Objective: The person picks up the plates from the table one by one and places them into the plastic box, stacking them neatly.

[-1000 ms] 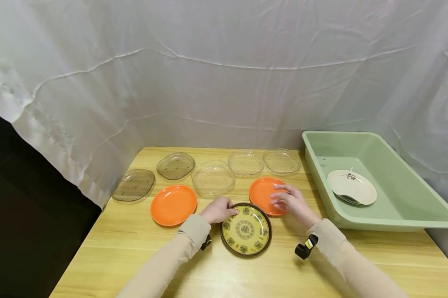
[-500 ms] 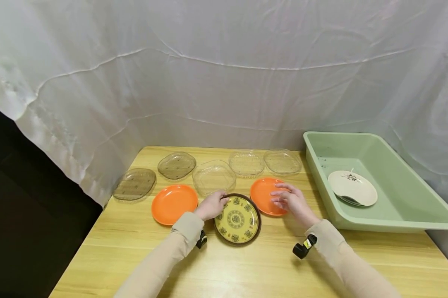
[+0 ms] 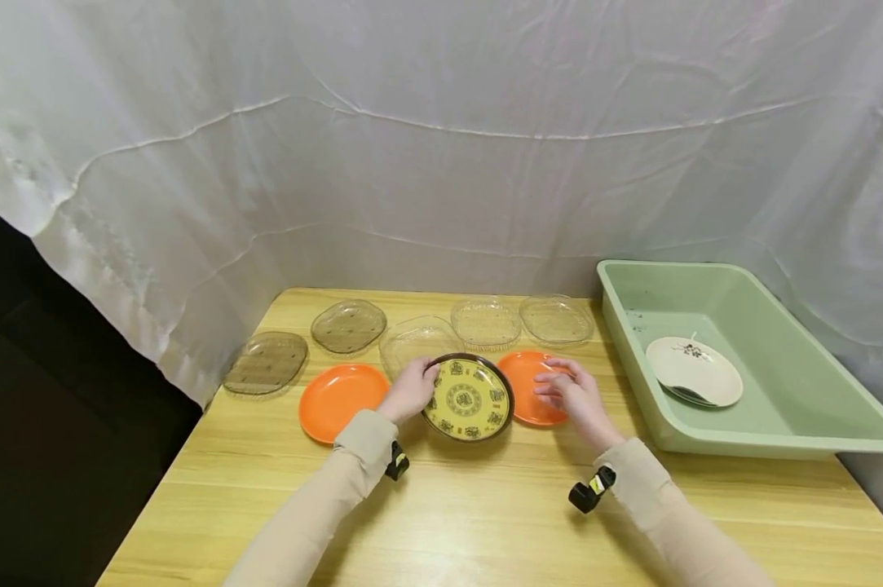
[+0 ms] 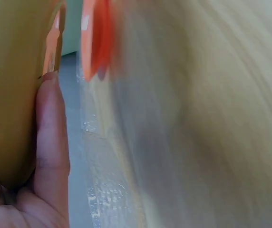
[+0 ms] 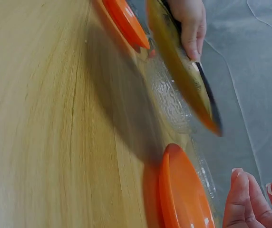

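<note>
A round yellow plate [image 3: 465, 399] with a dark brown rim and printed figures is raised off the wooden table. My left hand [image 3: 409, 393] grips it by its left edge, thumb on the upper face. In the left wrist view the plate's yellow-brown underside [image 4: 10, 95] shows, with fingers [image 4: 51, 142] along it. The right wrist view has the plate [image 5: 186, 71] tilted, its shadow on the wood below. My right hand [image 3: 575, 399] hovers by the right orange plate [image 3: 523, 387], fingers loosely bent and holding nothing. Another orange plate [image 3: 342, 401] lies left of my left hand.
Clear glass plates [image 3: 485, 322] and two brownish glass plates [image 3: 348, 326] line the table's back and left. A green tub [image 3: 801, 391] on the right holds a small stack of white plates [image 3: 694, 368]. A grey-white curtain [image 3: 441, 179] hangs behind.
My left hand has lifted the yellow plate off the table, bringing it slightly left and farther back, tilting it up. My right hand has barely moved.
</note>
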`<control>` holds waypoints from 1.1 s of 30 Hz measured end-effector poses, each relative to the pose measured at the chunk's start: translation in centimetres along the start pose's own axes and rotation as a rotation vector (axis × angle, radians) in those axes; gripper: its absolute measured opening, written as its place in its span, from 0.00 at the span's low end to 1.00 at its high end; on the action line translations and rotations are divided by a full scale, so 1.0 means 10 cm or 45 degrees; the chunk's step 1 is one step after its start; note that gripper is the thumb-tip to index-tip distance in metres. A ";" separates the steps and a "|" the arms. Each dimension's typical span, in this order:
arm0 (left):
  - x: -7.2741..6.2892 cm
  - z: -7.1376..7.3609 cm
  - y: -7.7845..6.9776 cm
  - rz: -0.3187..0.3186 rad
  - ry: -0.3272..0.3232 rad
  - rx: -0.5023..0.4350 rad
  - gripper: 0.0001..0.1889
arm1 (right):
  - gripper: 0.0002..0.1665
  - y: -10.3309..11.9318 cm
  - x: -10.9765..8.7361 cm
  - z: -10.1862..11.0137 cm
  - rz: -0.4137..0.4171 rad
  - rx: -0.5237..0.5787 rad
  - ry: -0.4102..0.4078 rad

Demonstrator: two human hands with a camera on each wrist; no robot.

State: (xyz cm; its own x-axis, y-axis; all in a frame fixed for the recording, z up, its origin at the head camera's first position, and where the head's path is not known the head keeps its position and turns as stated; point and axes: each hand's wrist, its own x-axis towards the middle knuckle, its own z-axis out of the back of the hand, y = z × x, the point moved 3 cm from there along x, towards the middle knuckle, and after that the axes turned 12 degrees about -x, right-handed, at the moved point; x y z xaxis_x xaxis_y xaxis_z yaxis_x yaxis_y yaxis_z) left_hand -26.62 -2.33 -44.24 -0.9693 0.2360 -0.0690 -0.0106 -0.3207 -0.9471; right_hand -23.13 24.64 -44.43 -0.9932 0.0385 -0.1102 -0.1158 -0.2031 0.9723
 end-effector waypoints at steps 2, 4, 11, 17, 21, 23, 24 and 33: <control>0.02 0.01 -0.03 -0.007 -0.021 -0.048 0.14 | 0.24 0.00 -0.01 -0.02 -0.001 0.016 -0.008; 0.04 0.01 -0.04 0.000 -0.037 -0.095 0.14 | 0.24 0.00 -0.02 -0.05 -0.014 0.042 -0.006; 0.06 -0.04 -0.11 0.032 -0.109 -0.184 0.13 | 0.25 -0.01 -0.03 -0.15 -0.070 0.177 -0.004; 0.07 -0.12 -0.18 0.020 -0.214 -0.269 0.13 | 0.24 -0.01 -0.02 -0.22 -0.112 0.275 -0.043; 0.05 -0.19 -0.23 0.027 -0.222 -0.349 0.14 | 0.23 0.00 0.01 -0.28 -0.147 0.339 -0.067; 0.06 -0.23 -0.25 0.037 -0.231 -0.371 0.13 | 0.23 0.01 0.02 -0.30 -0.154 0.354 -0.068; 0.06 -0.24 -0.26 0.038 -0.236 -0.382 0.12 | 0.22 0.02 0.02 -0.32 -0.157 0.361 -0.065; 0.04 -0.38 -0.29 0.052 -0.284 -0.455 0.13 | 0.27 0.07 0.02 -0.37 -0.150 0.311 -0.096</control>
State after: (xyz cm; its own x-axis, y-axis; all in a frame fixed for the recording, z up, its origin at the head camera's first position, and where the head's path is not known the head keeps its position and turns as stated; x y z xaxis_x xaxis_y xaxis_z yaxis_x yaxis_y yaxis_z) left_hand -26.05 2.14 -42.71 -0.9970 0.0130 -0.0768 0.0771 0.0220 -0.9968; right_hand -23.44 20.88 -44.51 -0.9680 0.1228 -0.2188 -0.2144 0.0483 0.9756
